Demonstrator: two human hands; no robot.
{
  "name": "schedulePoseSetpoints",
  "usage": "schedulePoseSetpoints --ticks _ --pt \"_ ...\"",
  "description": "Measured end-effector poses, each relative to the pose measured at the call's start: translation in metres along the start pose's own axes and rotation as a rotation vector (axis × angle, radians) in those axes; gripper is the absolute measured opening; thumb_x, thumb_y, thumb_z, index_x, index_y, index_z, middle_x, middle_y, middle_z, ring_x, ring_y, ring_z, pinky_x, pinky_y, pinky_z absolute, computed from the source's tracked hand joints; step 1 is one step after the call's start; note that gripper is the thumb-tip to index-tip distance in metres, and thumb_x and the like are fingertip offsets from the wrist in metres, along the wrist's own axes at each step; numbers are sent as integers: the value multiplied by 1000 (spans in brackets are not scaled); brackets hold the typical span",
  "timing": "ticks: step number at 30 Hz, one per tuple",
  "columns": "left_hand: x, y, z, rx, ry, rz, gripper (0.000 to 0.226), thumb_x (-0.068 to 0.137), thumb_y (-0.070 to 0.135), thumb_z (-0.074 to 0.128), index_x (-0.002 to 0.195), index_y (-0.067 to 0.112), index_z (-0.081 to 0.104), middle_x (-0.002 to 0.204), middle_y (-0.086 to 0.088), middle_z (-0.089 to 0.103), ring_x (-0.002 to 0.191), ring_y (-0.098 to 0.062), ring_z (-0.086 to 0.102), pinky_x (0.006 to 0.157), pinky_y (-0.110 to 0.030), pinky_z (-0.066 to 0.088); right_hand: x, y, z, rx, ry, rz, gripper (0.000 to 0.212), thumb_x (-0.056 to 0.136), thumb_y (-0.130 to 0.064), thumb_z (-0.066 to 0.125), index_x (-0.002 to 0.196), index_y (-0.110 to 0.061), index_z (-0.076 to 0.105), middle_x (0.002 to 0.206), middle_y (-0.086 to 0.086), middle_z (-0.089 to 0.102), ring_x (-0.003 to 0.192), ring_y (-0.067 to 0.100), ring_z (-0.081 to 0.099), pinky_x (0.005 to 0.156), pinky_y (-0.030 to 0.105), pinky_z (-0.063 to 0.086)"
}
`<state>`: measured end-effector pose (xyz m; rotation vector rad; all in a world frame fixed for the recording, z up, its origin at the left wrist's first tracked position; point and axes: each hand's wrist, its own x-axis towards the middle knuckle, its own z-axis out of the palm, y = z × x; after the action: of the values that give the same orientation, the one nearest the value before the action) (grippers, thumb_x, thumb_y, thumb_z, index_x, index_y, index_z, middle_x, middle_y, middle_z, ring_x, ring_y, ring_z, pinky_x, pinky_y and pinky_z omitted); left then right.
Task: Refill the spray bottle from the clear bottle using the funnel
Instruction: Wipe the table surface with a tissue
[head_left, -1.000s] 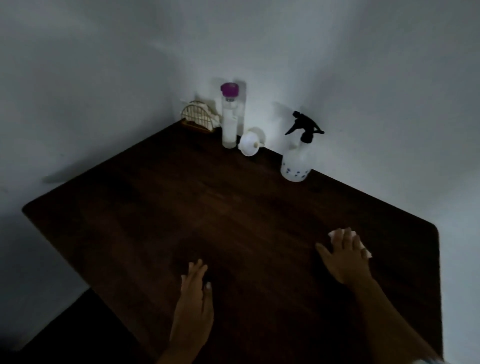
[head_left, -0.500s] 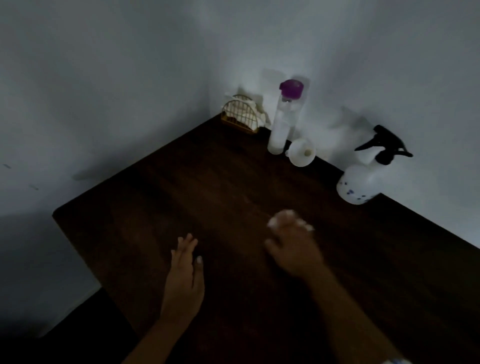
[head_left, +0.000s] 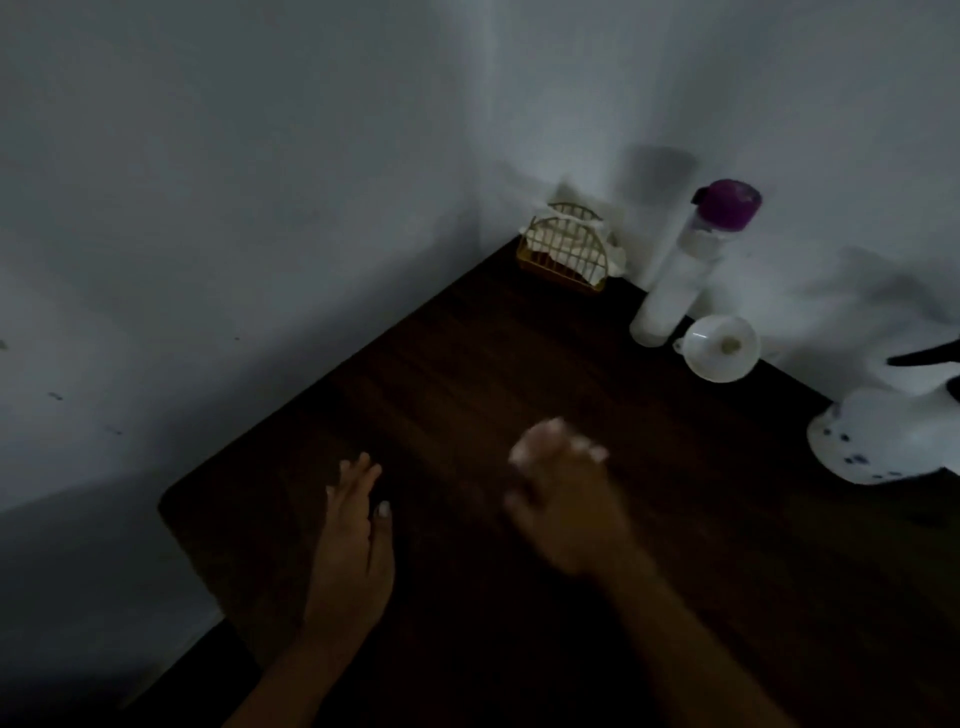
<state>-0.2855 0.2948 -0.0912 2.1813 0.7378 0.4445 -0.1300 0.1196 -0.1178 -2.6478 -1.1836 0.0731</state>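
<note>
A tall clear bottle with a purple cap stands at the far corner of the dark wooden table. Just right of it a white funnel lies on its side. The white spray bottle with a black trigger head stands at the right edge, partly cut off. My left hand lies flat on the table near the front, holding nothing. My right hand is blurred mid-table, with a white tissue showing at its fingertips. Both hands are far from the bottles.
A gold wire napkin holder with white napkins sits in the corner against the pale walls. The table's left edge drops off close to my left hand. The room is dim.
My right hand slid left across the table with the white tissue, from the right side to the middle. The view swung left, pushing the spray bottle toward the frame's right edge. My left hand stayed put.
</note>
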Motion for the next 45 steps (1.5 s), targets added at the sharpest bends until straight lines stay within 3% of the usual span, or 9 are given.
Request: schedulePoseSetpoints --ticks 2,4,9,12,17,22,35,40,45 --pt "10 -10 -7 10 -1 -5 47 94 30 31 137 11 35 142 10 22 137 -6 13 117 -34 10 44 40 -14 -37 -80 368 77 88 -61 28 148 -15 14 156 12 5 144 26 -2 116 43 1" --pt "15 -19 -9 2 9 -17 47 94 29 32 137 11 35 143 9 23 138 -8 14 117 -37 12 80 37 -18 -57 -143 471 80 88 -63 27 148 -16 6 156 12 -4 143 28 -8 116 48 0" --pt "23 -28 -9 -35 28 -17 50 91 38 34 134 12 38 140 7 30 135 -7 21 113 -31 17 117 -104 21 29 -249 -310 76 84 -48 51 146 -14 22 155 14 10 143 31 0 115 53 4" --pt "29 -33 -14 -23 5 -14 55 86 38 34 133 10 39 137 5 32 133 -7 24 109 -24 19 137 -120 24 -20 -316 -429 75 86 -43 52 147 -14 18 156 11 7 144 27 1 116 45 -1" --pt "33 -41 -24 -6 -4 -34 41 91 9 49 131 4 43 138 5 32 133 -9 23 110 -29 18 175 23 -13 -36 -227 207 70 91 -54 33 148 -19 11 157 9 -1 144 26 -6 116 41 1" --pt "31 -25 -14 7 -33 -36 45 85 1 56 129 2 46 136 1 36 133 -15 24 109 -34 20 68 89 -29 -42 -139 410 74 92 -56 25 149 -12 4 156 12 -4 143 24 -11 117 42 0" --pt "-29 83 63 -72 -458 200 48 93 25 44 139 21 32 145 18 17 138 -3 9 114 -29 20 -261 215 -78 -32 -104 1201 77 92 -53 29 147 -2 8 155 20 4 144 30 -2 117 39 1" --pt "-90 128 109 -32 -631 279 47 95 28 41 141 24 27 139 25 9 133 5 0 108 -22 18 -261 179 -69 -5 -43 1190 83 90 -60 29 147 -3 11 155 20 5 143 30 -1 117 42 5" --pt "-141 167 144 27 -710 373 47 96 27 40 141 20 29 152 9 16 133 4 0 106 -17 12 -271 88 -72 48 -145 683 88 85 -62 33 147 -13 -6 149 7 -21 140 26 -20 115 41 -7"
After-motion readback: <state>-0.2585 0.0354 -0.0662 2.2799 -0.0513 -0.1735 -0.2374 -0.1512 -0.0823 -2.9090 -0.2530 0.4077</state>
